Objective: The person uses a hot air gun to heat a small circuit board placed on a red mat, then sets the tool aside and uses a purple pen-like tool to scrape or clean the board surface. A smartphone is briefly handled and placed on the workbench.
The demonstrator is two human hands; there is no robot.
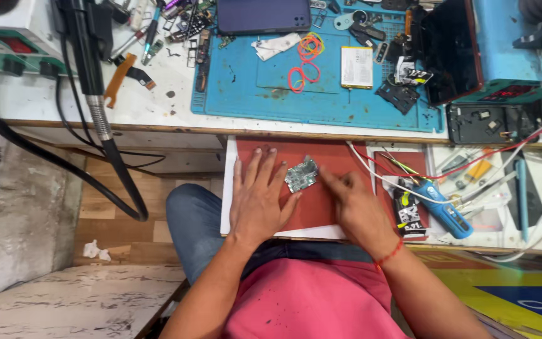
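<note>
A small green circuit board (301, 176) lies on a red mat (340, 160) set on a pulled-out white drawer. My left hand (260, 196) rests flat on the mat, fingers spread, its fingertips beside the board's left edge. Right of the board, my right hand (354, 202) has its fingers curled and pinched together at the board's right edge, blurred by motion. Whether it grips a fine tool I cannot tell.
A blue work mat (233, 94) on the bench above carries a phone (263, 15), a battery (356, 66) and rubber bands (302, 63). A blue handled tool (441, 207) and wires lie right of the red mat. A hot-air hose (105, 144) hangs at left.
</note>
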